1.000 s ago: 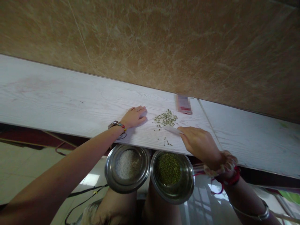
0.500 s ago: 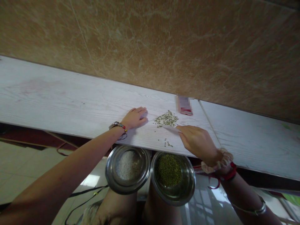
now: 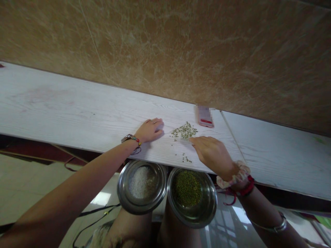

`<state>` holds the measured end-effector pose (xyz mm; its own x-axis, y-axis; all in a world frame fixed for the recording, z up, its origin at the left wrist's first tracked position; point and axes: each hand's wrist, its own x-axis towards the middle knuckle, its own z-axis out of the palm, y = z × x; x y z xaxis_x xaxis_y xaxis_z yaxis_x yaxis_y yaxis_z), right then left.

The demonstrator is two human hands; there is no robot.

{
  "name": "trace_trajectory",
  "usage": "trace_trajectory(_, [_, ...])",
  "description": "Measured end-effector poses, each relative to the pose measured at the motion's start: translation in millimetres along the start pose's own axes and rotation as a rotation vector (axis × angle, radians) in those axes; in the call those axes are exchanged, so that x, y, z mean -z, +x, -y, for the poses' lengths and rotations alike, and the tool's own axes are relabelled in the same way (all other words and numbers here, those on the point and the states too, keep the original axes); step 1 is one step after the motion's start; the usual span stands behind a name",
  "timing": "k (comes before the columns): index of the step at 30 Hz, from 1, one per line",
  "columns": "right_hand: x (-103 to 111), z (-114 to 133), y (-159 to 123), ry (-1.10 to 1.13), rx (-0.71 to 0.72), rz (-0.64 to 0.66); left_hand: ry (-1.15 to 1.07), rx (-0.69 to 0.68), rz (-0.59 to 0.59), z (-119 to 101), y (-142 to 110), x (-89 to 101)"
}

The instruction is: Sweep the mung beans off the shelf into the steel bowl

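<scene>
My left hand (image 3: 151, 130) lies flat on the white wooden tabletop (image 3: 77, 110), fingers stretched out, just left of a small pile of green mung beans (image 3: 184, 131). My right hand (image 3: 212, 151) rests on the table with its fingers curled together at the near edge of that pile. The thin white card it holds is almost hidden under the fingers. A few stray beans (image 3: 186, 159) lie near the table's front edge, left of my right hand.
Two steel bowls sit on my lap below the table edge: one with white rice (image 3: 141, 182), one with green beans (image 3: 187, 188). A pink phone (image 3: 205, 117) lies by the brown marbled wall (image 3: 181, 48). A seam (image 3: 231, 136) splits the tabletop.
My right hand has slid left and forward to the bean pile, and the white card now hardly shows. The left hand has stayed put.
</scene>
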<state>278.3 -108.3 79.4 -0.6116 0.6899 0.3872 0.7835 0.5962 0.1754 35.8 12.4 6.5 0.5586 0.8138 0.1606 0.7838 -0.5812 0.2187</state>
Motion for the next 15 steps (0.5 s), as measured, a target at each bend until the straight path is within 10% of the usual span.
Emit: trace_trajectory(15, [4.3,-4.4,-10.4,-0.053,0.023,-0.056,0.011,0.007,0.012,-1.8,-0.6,2.2])
